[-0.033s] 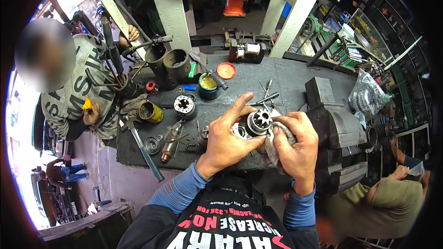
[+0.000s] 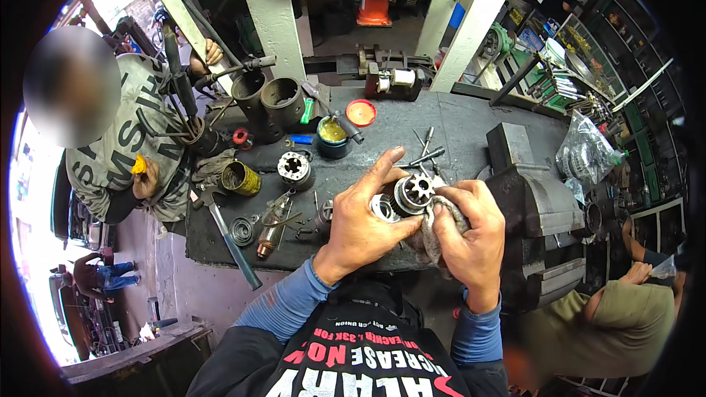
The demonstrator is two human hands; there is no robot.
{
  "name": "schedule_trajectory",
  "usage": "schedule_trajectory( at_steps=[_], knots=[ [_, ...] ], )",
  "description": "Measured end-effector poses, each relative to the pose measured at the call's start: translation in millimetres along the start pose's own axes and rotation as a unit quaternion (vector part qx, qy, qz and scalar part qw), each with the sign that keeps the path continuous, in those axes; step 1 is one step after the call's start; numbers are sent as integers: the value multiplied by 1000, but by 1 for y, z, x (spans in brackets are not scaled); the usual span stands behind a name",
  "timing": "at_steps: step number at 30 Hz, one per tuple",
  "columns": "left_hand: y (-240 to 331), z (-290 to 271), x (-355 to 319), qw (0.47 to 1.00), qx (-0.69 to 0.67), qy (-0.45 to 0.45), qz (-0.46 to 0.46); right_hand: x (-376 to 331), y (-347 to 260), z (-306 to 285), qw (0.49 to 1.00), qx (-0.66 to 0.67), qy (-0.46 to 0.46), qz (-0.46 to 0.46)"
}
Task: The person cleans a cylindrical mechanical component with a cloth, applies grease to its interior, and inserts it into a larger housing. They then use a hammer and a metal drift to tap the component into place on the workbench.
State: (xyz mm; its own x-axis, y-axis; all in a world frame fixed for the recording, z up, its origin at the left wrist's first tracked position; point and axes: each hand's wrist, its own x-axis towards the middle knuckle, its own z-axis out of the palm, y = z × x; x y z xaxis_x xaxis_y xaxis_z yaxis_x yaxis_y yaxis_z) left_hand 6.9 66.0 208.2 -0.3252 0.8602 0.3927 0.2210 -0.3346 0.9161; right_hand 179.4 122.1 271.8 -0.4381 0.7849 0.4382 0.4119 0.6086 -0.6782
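My left hand [image 2: 359, 229] is closed round a metal starter drive with a toothed pinion gear [image 2: 419, 190], its thumb and fingers at the side of the part. The toothed end faces up toward me. In my right hand [image 2: 474, 239] a grey rag [image 2: 422, 248] is pinched and pressed against the rim of the gear. Below the hands lies the dark workbench [image 2: 441, 117]. Just left of my left hand rest an armature [image 2: 272, 224] and a round slotted metal housing [image 2: 295, 169]. Part of the starter drive is hidden behind my left fingers.
A hammer [image 2: 234, 246] overhangs the bench's left front edge. Beyond my hands stand an open grease tub [image 2: 333, 132], its red lid [image 2: 361, 112] and several loose sockets and bars. A big vise [image 2: 533, 202] sits at right. A co-worker [image 2: 125, 140] stands at left, another person [image 2: 610, 323] at lower right.
My right hand and the rag have shifted very slightly against the gear. My left hand and the starter drive stay practically in place.
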Motion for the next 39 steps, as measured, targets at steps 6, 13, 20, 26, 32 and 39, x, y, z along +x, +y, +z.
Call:
schedule_trajectory(
  at_steps=[6, 13, 20, 26, 32, 39],
  knots=[
    [7, 2, 9, 991, 115, 25, 66, -3, -7, 8, 997, -71, 28, -5],
    [8, 2, 12, 980, 168, 32, 105, -8, -25, 13, 988, -146, 21, -34],
    [4, 1, 5, 968, 204, 8, 145, -11, -47, 14, 979, -190, -50, -52],
    [2, 5, -2, 964, 191, -15, 181, 1, -63, 18, 978, -168, -68, -106],
    [5, 0, -10, 968, 183, -38, 168, 13, -66, 9, 970, -183, -93, -129],
    [0, -1, -11, 963, 150, 14, 222, 34, -60, 5, 958, -219, -113, -144]
  ],
)
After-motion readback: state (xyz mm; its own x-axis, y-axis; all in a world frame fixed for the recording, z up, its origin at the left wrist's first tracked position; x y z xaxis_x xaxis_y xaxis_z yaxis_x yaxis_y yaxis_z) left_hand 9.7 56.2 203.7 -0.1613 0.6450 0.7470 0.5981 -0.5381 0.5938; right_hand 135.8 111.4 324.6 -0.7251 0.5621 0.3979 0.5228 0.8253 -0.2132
